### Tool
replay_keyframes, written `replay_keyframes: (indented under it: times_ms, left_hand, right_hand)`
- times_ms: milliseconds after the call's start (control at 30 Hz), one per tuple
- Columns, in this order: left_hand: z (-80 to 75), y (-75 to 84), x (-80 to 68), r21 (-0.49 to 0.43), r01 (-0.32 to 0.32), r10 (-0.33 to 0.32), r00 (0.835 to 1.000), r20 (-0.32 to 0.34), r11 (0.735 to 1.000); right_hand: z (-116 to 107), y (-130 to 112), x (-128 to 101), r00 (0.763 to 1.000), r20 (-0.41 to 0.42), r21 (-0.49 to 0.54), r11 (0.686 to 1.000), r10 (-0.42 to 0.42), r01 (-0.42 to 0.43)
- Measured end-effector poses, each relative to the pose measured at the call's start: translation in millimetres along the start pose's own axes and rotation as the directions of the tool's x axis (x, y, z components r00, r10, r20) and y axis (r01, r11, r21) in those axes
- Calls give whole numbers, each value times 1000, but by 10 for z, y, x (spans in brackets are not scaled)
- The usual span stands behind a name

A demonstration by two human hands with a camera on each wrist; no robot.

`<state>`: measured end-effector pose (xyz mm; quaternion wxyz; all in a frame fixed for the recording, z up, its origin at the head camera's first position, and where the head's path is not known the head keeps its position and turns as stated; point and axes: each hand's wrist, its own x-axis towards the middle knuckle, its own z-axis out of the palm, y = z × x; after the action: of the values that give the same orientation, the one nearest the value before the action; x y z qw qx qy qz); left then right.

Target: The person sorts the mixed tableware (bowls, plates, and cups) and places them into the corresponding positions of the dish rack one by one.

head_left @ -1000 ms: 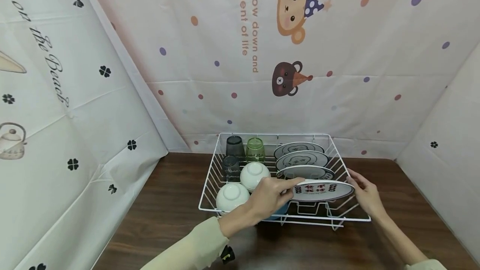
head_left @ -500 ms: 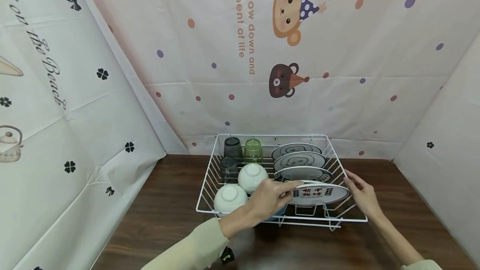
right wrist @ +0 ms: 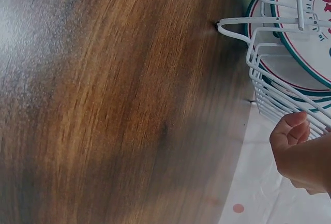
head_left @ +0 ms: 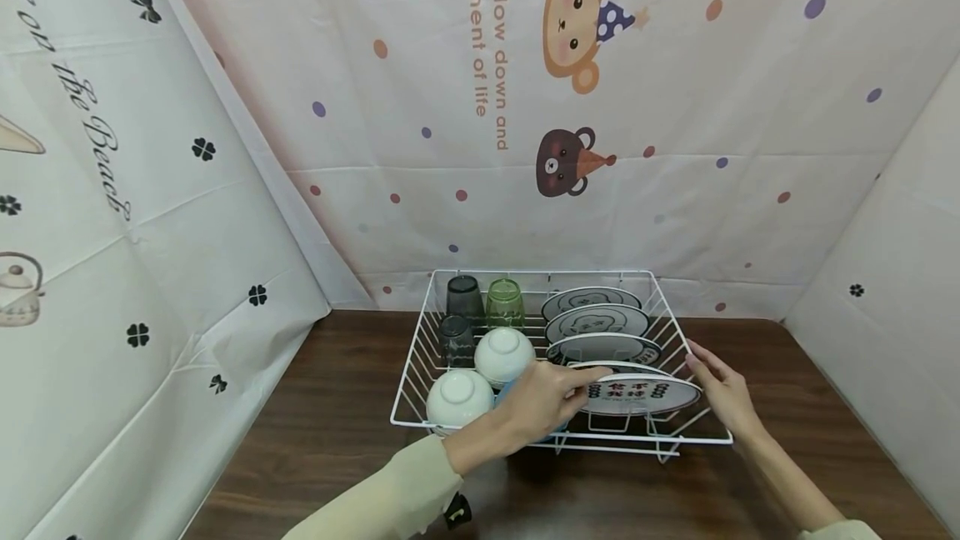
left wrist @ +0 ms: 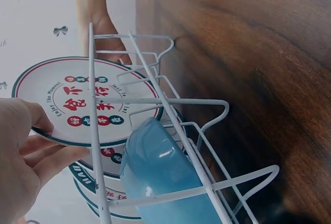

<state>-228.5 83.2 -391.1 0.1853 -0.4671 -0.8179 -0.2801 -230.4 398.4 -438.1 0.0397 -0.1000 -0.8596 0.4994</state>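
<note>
My left hand (head_left: 546, 400) pinches the left edge of the frontmost plate (head_left: 645, 392), white with red characters and a dark rim. In the left wrist view, thumb and fingers lie on opposite faces of this plate (left wrist: 57, 94). It stands tilted in the white wire dish rack (head_left: 630, 440); whether it bears on the wires cannot be told. Another plate's rim (head_left: 637, 367) shows close behind it. Curled at the rack's right side, my right hand (head_left: 727, 390) grips the side wires. A blue bowl (left wrist: 160, 167) sits beside the plate, partly hidden by my left hand in the head view.
Farther back in the rack stand several plates (head_left: 596, 320). On its left are white bowls (head_left: 459, 394), dark glasses (head_left: 465, 298) and a green glass (head_left: 505, 302). The rack rests on a brown wooden table (head_left: 330, 407), with printed cloth (head_left: 420, 215) behind.
The front plate has moved slightly toward me and lower, and the rim of the plate behind it shows more. The right hand keeps its place on the rack; the whole head view shifted a little.
</note>
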Motion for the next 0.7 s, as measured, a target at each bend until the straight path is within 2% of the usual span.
replay_keyframes:
  times_ms: [200,367,700]
  left_hand:
    - [28,-1,28,5,0,0,998,55,1000]
    - [43,7,56,27,-9,6,995,103,1000]
    - [78,15,99,72,-54,45,992,120,996]
  right_hand:
    - [-13,1,10,999,40,27,999,38,-39]
    - [-10,2,15,998,40,51,998,42,-44]
    - [2,-13,4,999,40,72,997,28,-31]
